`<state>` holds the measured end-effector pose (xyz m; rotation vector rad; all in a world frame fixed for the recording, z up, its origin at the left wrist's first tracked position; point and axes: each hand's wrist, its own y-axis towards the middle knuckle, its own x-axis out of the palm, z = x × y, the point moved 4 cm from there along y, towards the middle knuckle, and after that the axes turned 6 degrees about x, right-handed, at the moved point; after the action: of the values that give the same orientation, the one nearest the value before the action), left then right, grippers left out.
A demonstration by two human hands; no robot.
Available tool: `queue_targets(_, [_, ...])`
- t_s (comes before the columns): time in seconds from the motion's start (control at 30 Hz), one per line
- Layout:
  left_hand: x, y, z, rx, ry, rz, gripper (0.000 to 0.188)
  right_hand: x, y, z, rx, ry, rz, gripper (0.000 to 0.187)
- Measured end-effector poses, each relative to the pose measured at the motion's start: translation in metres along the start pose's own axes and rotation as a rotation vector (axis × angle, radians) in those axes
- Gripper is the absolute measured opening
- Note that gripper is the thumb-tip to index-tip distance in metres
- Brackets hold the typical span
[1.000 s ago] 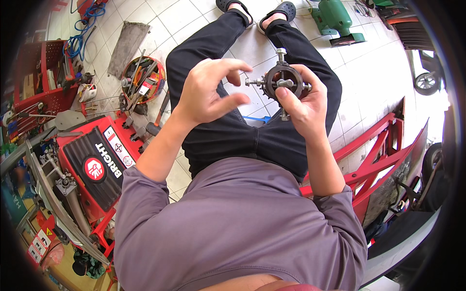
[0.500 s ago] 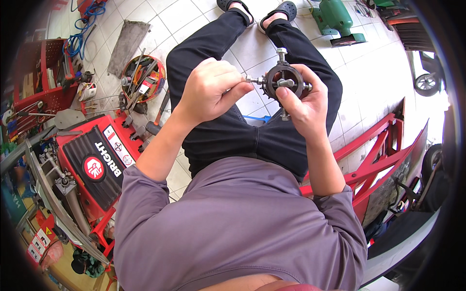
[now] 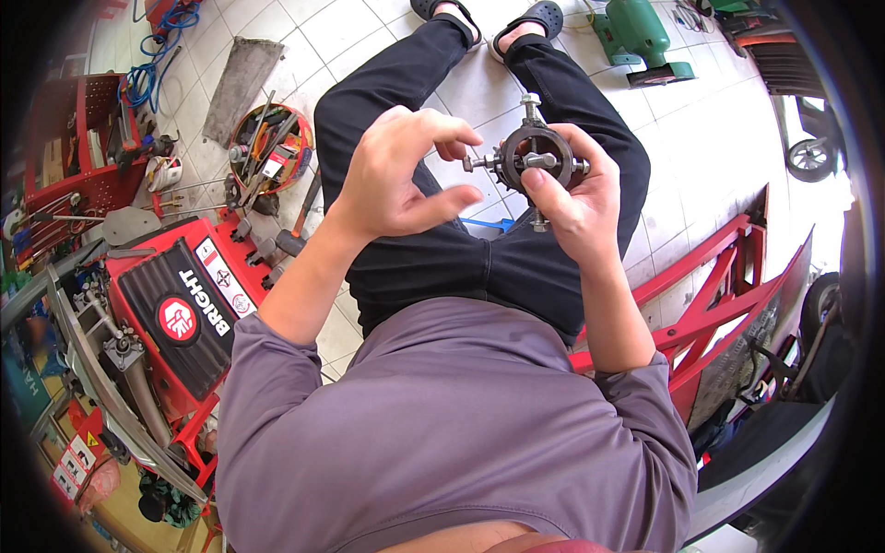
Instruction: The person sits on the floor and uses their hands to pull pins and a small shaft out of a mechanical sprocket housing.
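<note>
My right hand [image 3: 590, 205] grips a dark metal ring [image 3: 510, 150] on its right side, the thumb pressed on the front and the fingers behind it. Bolts stick out of the ring around its edge: an upper bolt [image 3: 531, 103] points away from me, a lower bolt [image 3: 540, 221] towards me. Another bolt lies across the ring's middle under the thumb. Left of the ring, a side bolt [image 3: 474, 164] juts out between the thumb and fingertips of my left hand [image 3: 392, 180]. That hand is open, its thumb and fingers spread apart around the bolt's head without visibly gripping it.
A round red container [image 3: 300, 166] of hand tools stands on the tiled floor to the left, with a hammer [image 3: 293, 241] beside it. A red and black machine [image 3: 175, 313] is nearer on the left. A green bench grinder [image 3: 645, 41] sits far right; a red metal frame [image 3: 710, 313] lies right.
My left hand has let go of the side bolt, its thumb and fingers spreading apart. The ring has shifted very slightly in my right hand's hold.
</note>
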<state>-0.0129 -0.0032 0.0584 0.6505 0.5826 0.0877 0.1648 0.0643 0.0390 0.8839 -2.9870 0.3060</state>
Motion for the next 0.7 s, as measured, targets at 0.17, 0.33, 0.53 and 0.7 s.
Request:
queue_targets(0.17, [0.003,-0.003,-0.003,0.103,0.135,0.031,0.024,0.001,0.000,-0.002,0.011,0.011,0.014,0.029])
queue_targets(0.33, [0.000,-0.001,-0.003,0.092,0.195,-0.042,0.024,0.001,0.002,-0.001,0.050,0.066,0.012,0.028])
queue_targets(0.53, [-0.001,0.000,-0.003,-0.102,0.071,-0.055,0.016,-0.001,0.003,0.001,0.131,0.223,-0.023,0.027])
queue_targets(0.7, [0.003,-0.004,-0.008,-0.025,-0.003,-0.032,0.026,-0.001,0.004,0.003,0.186,0.293,-0.076,0.028])
